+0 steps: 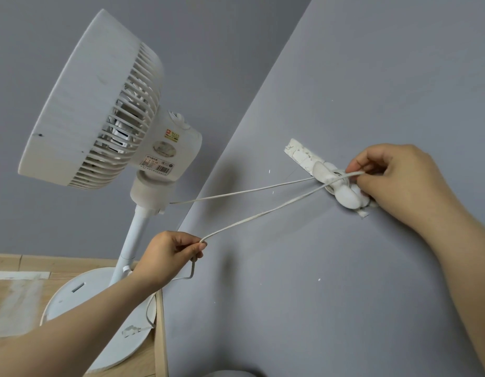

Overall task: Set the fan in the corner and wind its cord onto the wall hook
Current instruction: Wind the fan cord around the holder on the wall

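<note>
The fan (pixel 99 104) stands upright in the corner where the two grey walls meet, its round base (pixel 80 297) on the wooden floor (pixel 15 268); placement is judged complete. The cord (pixel 249 190) leaves the fan's neck, runs taut to the wall hook (pixel 344 195) fixed to the wall (pixel 344 281) on the right, and comes back as a second strand to the left hand (pixel 167 257). The right hand (pixel 399 183) is at the hook, its fingers (pixel 368 165) pinching the cord where it crosses the hook's prongs. The left hand's thumb and forefinger pinch the second strand, and slack hangs below them toward the base. Winding is judged to be at an early stage; the number of turns on the hook cannot be told. Recommendation: the left hand feeds cord under light, even tension while the right guides each turn behind the prongs, side by side. The hook's backing plate looks chipped and taped, so hard pulls risk loosening it. Leave slight slack on the fan-side strand so the fan is not tugged over.
</note>
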`<control>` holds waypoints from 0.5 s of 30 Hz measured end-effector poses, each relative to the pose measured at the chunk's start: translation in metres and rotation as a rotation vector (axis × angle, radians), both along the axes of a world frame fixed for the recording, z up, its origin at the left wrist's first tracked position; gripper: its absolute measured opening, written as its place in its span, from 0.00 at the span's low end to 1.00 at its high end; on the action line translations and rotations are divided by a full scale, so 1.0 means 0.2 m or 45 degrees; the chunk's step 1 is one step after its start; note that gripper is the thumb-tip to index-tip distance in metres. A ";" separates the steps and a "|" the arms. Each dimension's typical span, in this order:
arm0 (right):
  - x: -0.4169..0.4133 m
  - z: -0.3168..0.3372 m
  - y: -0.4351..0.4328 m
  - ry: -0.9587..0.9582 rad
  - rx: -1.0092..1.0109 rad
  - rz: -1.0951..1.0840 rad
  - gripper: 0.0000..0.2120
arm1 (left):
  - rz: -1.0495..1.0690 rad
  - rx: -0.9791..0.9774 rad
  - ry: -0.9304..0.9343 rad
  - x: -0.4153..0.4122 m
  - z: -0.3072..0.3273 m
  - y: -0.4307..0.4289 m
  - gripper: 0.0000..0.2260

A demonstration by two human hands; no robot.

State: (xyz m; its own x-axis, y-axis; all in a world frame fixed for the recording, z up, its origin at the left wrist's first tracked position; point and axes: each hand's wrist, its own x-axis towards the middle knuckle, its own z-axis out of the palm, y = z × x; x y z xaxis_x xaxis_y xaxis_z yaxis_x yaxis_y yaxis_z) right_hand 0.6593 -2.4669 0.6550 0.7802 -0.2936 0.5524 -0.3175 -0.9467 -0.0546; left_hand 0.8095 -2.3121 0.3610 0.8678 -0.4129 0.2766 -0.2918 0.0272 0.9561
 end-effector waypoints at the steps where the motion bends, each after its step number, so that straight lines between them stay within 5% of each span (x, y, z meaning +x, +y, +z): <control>1: -0.01 -0.01 0.00 0.014 -0.030 -0.003 0.13 | 0.000 0.016 -0.013 0.00 0.00 0.00 0.07; 15: -0.15 -0.11 -0.02 0.178 -0.289 0.080 0.13 | -0.076 0.048 -0.071 -0.04 0.02 0.00 0.07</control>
State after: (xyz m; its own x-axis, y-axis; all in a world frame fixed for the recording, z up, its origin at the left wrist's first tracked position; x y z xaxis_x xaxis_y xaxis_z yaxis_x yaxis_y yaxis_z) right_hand 0.6298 -2.4704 0.6328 0.8664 -0.1228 0.4839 -0.2471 -0.9477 0.2018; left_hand 0.8017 -2.3126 0.3657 0.8251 -0.4743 0.3071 -0.3436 0.0103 0.9391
